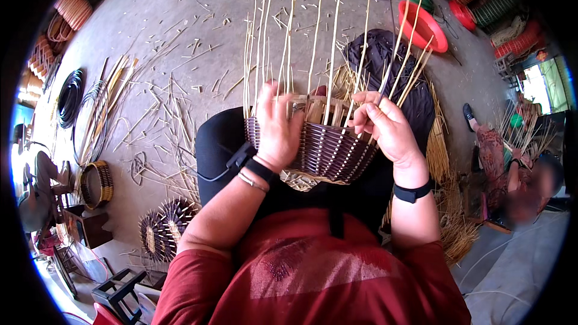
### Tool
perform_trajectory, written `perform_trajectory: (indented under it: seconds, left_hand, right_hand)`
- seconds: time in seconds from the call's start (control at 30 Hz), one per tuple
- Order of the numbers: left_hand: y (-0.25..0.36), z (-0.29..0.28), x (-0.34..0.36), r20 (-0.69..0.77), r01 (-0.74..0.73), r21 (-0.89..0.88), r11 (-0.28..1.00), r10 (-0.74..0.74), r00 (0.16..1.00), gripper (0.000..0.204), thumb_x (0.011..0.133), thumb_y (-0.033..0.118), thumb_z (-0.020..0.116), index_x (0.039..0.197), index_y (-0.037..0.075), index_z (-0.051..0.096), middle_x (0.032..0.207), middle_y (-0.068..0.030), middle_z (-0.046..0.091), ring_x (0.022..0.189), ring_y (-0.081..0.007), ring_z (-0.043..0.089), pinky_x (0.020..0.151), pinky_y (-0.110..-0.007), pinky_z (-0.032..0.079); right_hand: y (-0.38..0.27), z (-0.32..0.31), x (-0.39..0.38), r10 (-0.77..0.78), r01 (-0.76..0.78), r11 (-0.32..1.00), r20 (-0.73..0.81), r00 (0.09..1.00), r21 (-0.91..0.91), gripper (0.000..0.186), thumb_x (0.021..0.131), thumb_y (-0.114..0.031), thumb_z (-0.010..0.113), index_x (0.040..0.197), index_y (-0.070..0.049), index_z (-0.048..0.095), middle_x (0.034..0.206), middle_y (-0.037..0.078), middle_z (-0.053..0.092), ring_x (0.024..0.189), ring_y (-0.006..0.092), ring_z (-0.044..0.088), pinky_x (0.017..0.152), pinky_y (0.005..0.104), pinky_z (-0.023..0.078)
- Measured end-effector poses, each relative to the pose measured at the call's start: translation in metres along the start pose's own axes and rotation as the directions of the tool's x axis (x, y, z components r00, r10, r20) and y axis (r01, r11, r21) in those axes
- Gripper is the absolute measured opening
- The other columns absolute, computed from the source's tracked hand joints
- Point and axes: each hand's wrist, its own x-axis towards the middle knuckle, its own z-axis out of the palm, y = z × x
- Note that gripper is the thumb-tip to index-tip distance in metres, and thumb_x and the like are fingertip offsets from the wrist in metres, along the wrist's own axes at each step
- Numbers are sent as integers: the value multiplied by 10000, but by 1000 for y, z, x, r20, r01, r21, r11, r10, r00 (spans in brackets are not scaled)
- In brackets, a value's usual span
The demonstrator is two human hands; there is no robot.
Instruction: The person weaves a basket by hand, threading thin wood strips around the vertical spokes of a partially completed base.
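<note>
A half-woven basket (334, 151) of glossy dark brown strands rests on my lap. Several long pale stakes (317, 30) rise upright from its far and side walls. My left hand (278, 129) lies against the basket's left side, fingers stretched up along the rim among the stakes. At the right rim my right hand (388, 125) is closed, thumb and fingers pinching a thin dark weaving strand (394, 30) that runs up and away past the stakes. Pieces of wood (316, 110) show inside the basket; my hands hide parts of the rim.
Cut cane scraps litter the floor ahead and left. A black coil (70, 97), loose strips, a small round basket (96, 185) and woven bases (167, 229) lie left. A dark bag (385, 54), straw bundles (442, 138) and red basin (423, 27) stand right. People sit at both sides.
</note>
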Motion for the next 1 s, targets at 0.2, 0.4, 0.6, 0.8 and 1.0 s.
perform_trajectory:
  seconds: [0.2, 0.4, 0.6, 0.8, 1.0]
  left_hand:
    - [57, 0, -26, 262, -4, 212, 977, -53, 963, 863, 980, 582, 543, 1553, -21, 315, 1504, -235, 434, 1507, -463, 246, 1204, -644, 126]
    - [59, -8, -25, 268, -35, 239, 970, -31, 963, 695, 951, 569, 592, 1421, 66, 501, 1366, -238, 474, 1414, -439, 356, 1189, -605, 172]
    - [66, 3, -4, 193, -51, 217, 975, 8, 981, 636, 916, 432, 693, 1447, 126, 522, 1565, -262, 339, 1499, -457, 245, 1203, -631, 145]
    - [97, 11, 4, 415, -289, 286, 913, 154, 897, 694, 916, 415, 675, 1529, 158, 474, 1379, -137, 543, 1463, -387, 346, 1191, -640, 172]
    - [106, 20, 4, 412, -267, 291, 919, 131, 902, 570, 892, 409, 713, 1357, 103, 588, 1341, -179, 552, 1393, -381, 427, 1191, -593, 212]
  right_hand:
    - [-22, 19, 96, -473, 309, 518, 33, 880, -798, 376, 1049, -170, 580, 1396, -25, 565, 1361, 183, 630, 1254, 252, 613, 1004, 351, 536]
    - [-20, 55, 115, -377, 62, 470, -137, 916, -880, 750, 994, -155, 653, 1618, -119, 239, 1422, 328, 518, 1185, 379, 657, 967, 407, 560]
    - [4, -8, -28, -176, 213, 964, -217, 960, 160, 463, 1093, -171, 481, 1528, -49, 376, 1118, 154, 685, 934, 200, 695, 863, 351, 570]
    - [9, -18, 27, -307, 132, 906, -410, 859, -402, 364, 1047, -71, 539, 1409, -58, 507, 1247, 165, 644, 1084, 250, 680, 984, 368, 546]
    - [19, -24, 63, -720, 325, 480, -154, 676, -815, 700, 981, -22, 622, 1594, -95, 291, 1280, 254, 619, 1100, 333, 674, 1000, 401, 524]
